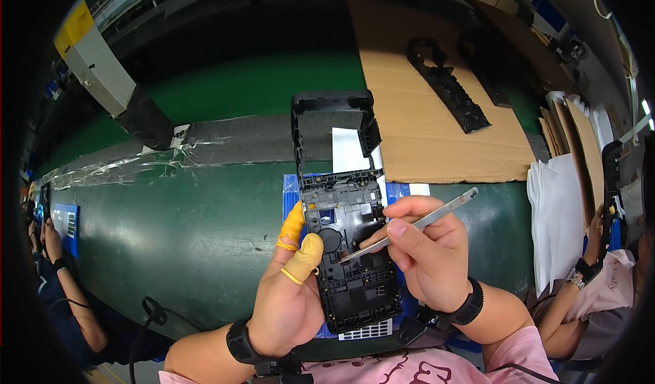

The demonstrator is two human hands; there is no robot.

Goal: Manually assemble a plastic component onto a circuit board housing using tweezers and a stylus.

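Observation:
A long black plastic housing (355, 227) with an open frame at its far end lies before me, its ribbed inner side facing up. My left hand (290, 295), with yellow finger cots on thumb and a finger, grips the housing by its left edge. Between the fingers of my right hand (433, 261) is a pair of metal tweezers (437, 215), slanting down to the left. Their tips point into the housing's lower half, right of my left thumb; whether they pinch anything is too small to tell. A round dark disc (330, 240) sits inside the housing near that thumb.
Under the housing are blue sheets (291, 191) on a green table (170, 234). A cardboard sheet (409, 145) bears another black housing (454, 94). White foam sheets (556, 213) stand at right. Co-workers' arms show at both sides; a grey-yellow post (102, 70) rises far left.

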